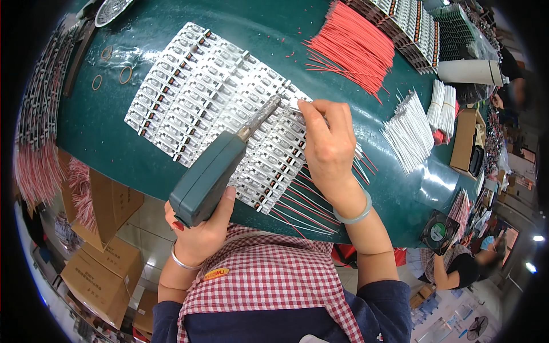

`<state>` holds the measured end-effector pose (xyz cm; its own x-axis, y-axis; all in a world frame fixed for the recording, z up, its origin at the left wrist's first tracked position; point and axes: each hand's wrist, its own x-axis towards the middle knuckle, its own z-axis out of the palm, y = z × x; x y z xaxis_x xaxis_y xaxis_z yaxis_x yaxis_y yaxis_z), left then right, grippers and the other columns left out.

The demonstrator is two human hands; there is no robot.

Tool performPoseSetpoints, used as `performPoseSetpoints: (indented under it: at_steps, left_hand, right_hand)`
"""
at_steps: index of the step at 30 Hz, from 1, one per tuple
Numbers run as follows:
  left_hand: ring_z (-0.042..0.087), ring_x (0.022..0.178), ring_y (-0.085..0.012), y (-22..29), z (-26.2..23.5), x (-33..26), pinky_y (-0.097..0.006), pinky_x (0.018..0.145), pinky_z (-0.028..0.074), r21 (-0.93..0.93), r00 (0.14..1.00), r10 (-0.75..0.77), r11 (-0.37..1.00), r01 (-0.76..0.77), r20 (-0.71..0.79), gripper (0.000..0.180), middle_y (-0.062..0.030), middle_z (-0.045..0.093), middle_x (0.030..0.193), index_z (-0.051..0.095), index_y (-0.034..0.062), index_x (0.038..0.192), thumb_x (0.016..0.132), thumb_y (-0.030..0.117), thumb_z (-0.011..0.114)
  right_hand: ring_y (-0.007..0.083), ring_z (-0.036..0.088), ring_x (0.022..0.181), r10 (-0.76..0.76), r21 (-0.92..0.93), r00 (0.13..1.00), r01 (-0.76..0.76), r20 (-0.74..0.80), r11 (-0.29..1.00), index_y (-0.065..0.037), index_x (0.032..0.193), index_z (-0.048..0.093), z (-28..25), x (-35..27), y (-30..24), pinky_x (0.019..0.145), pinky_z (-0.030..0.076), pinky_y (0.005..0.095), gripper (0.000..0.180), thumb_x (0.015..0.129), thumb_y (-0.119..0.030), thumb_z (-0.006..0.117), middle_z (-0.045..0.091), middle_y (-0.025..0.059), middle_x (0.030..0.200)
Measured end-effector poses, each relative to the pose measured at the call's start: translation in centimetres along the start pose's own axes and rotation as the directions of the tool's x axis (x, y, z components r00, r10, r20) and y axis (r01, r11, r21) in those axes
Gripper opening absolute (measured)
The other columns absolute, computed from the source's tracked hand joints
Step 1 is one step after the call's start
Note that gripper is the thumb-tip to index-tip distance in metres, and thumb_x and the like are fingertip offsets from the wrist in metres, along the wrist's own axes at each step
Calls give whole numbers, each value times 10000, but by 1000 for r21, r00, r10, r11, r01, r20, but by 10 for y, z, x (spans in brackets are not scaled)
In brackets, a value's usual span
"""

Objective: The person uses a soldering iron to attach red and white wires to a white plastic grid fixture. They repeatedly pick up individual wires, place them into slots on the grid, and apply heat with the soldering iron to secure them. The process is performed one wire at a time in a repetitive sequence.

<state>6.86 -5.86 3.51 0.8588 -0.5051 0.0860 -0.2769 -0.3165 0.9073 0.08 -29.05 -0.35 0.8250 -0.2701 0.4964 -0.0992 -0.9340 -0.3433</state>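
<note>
Head view:
Left hand [197, 231]: you're wrapping it shut round the iron [213, 174], rigid, light; keep gripping the handle.
Right hand [329, 146]: you're pinching a thin, floppy wire [298, 108] against the boards [189, 86] beside the tip.

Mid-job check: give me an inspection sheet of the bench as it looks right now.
Surface: dark green table, glossy.
Job's things: sheet of small white parts in rows; grey-green soldering tool, its metal tip on the sheet's right edge.
Clutter: loose red wires, white wire bundles, rubber bands.
Grippers: left hand grips the tool; right hand pinches a wire at the tip.
Cables: red and white leads trail from the sheet.
Surroundings: cardboard boxes on the floor; another person seated at right.
</note>
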Motion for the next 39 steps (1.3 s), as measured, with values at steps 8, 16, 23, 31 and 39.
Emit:
performPoseSetpoints:
  at_steps: [8, 16, 23, 31, 39]
  left_hand:
    - [662, 615, -175, 0, 1, 0, -289, 604, 522, -1, 999, -29, 1000, 29, 25, 162, -82, 717, 800, 738, -17, 941, 797, 31, 796]
    - [669, 687, -166, 2, 4, 4, -277, 621, 523, -58, 999, -23, 998, 25, 46, 166, -110, 707, 876, 718, -43, 948, 793, -20, 774]
    - [657, 697, -164, 3, 4, 5, -274, 630, 517, -42, 997, -14, 999, 17, 81, 173, -107, 696, 883, 712, -48, 958, 795, -33, 770]
    - [657, 723, -183, 6, 5, 3, -277, 671, 523, 44, 993, 15, 999, -20, 118, 157, -113, 673, 880, 676, -49, 906, 777, -66, 764]
    - [666, 706, -191, 8, 3, 4, -280, 637, 524, 79, 994, 46, 995, -54, 101, 168, -126, 680, 884, 698, -56, 926, 773, -55, 768]
  right_hand:
    - [283, 592, 842, -2, 4, 1000, 2, 9, 1000, 27, 1065, 700, 2, -4, 2, 662, 517, 372, 406, 664, 89, 668, 623, 129, 943]
    - [294, 588, 849, -12, 23, 1000, 12, 7, 1000, 32, 1054, 686, 4, -4, 3, 686, 513, 381, 392, 667, 83, 658, 619, 141, 954]
    - [269, 609, 821, 38, 14, 999, -38, -8, 999, -19, 1012, 721, 3, -1, 1, 683, 515, 379, 373, 671, 129, 699, 638, 98, 911]
    - [270, 607, 821, 28, -3, 1000, -28, -6, 1000, -17, 1011, 721, 3, -2, 1, 687, 516, 376, 366, 673, 124, 700, 637, 100, 912]
    - [302, 588, 871, -5, -7, 999, 5, 38, 1000, 40, 1059, 682, 3, -4, 2, 709, 524, 381, 360, 701, 50, 656, 618, 152, 974]
